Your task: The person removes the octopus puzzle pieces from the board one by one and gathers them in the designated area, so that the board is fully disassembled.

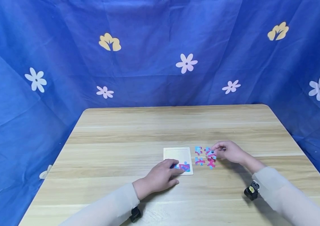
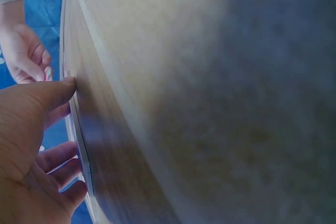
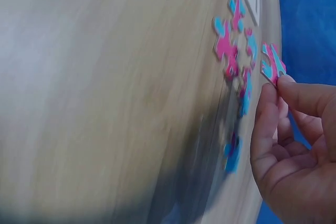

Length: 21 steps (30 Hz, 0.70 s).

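Observation:
My right hand [image 1: 230, 152] pinches a pink and light-blue jigsaw piece [image 3: 273, 62] between thumb and fingertips, raised off the table. Below it lie several loose jigsaw pieces in pink and blue, among them one piece [image 1: 198, 150] near the board and another [image 3: 226, 48] with a rounded blue knob. The left hand [image 1: 161, 176] rests on the near-left part of a pale square puzzle board [image 1: 177, 148], its fingers extended over the edge. Fitted pieces [image 1: 186, 167] in purple, pink and blue fill the board's near strip, partly hidden by those fingers. Bare tray shows farther back.
All of this is on a light wood-grain table [image 1: 114, 150]. A blue curtain [image 1: 148, 81] with white flowers and yellow shapes hangs behind and at the sides. Each wrist wears a small black camera, such as the one [image 1: 251, 190] on the right.

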Motion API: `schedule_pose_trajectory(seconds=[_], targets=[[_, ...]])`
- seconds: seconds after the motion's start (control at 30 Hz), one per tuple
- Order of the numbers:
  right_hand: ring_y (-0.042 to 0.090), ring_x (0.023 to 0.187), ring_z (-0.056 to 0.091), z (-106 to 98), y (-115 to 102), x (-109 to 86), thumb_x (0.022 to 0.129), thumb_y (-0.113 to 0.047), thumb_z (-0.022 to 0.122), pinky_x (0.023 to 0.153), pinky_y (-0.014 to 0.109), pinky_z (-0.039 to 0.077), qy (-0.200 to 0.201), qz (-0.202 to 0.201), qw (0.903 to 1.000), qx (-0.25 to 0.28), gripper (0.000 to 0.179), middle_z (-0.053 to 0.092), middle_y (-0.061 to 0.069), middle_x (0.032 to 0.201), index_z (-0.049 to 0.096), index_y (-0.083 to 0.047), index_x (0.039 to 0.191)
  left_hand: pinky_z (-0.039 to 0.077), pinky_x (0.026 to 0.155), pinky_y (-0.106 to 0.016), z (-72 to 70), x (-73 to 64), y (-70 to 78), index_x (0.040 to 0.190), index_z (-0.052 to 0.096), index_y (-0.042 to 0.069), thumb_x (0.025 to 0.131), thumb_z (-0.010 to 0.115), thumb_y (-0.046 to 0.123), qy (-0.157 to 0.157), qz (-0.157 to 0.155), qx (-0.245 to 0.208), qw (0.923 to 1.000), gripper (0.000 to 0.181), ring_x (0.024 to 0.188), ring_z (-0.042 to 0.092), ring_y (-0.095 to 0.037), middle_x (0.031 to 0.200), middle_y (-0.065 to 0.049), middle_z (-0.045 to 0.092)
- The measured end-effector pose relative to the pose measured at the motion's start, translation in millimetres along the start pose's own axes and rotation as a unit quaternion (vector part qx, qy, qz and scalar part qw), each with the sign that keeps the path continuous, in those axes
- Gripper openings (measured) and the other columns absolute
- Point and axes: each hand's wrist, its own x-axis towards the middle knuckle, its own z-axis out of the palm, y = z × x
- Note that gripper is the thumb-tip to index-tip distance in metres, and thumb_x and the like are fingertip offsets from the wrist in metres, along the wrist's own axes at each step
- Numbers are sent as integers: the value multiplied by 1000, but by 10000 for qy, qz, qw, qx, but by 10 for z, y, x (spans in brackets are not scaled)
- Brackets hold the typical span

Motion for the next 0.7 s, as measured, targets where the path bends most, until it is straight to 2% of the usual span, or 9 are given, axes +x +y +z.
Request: schedule_pose_trajectory(seconds=[0.23, 0.43, 0.53, 0.7], targets=[[21, 83, 60, -113, 112, -109, 89, -2, 62, 69, 33, 56, -112, 111, 9999, -57, 17, 63, 8, 93, 67, 3, 104, 38, 103, -38, 1, 1, -4, 123, 66, 22, 86, 69, 36, 4, 7, -4, 10000, 40, 123, 47, -26, 132, -12, 52], [20, 83, 59, -169, 177, -196, 88, -3, 63, 70, 33, 56, -283, 367, 9989, -58, 17, 64, 7, 95, 69, 0, 105, 38, 103, -38, 4, 4, -5, 123, 66, 23, 86, 69, 36, 15, 7, 10, 10000, 40, 123, 47, -25, 132, -12, 52], [20, 82, 57, -188, 200, -231, 88, -2, 62, 68, 32, 55, -413, 440, 9982, -21, 19, 63, 8, 97, 68, -1, 105, 38, 103, -38, 5, 4, -3, 123, 66, 23, 86, 69, 37, 18, -6, 15, 10000, 40, 123, 47, -25, 132, -11, 52], [15, 72, 52, -222, 252, -276, 88, -1, 61, 57, 25, 50, -611, 372, 9974, 16, 17, 62, 9, 101, 68, 0, 104, 38, 103, -37, 20, 6, -4, 123, 66, 23, 86, 69, 36, 16, -20, 10, 10000, 40, 123, 47, -25, 132, -11, 52]])
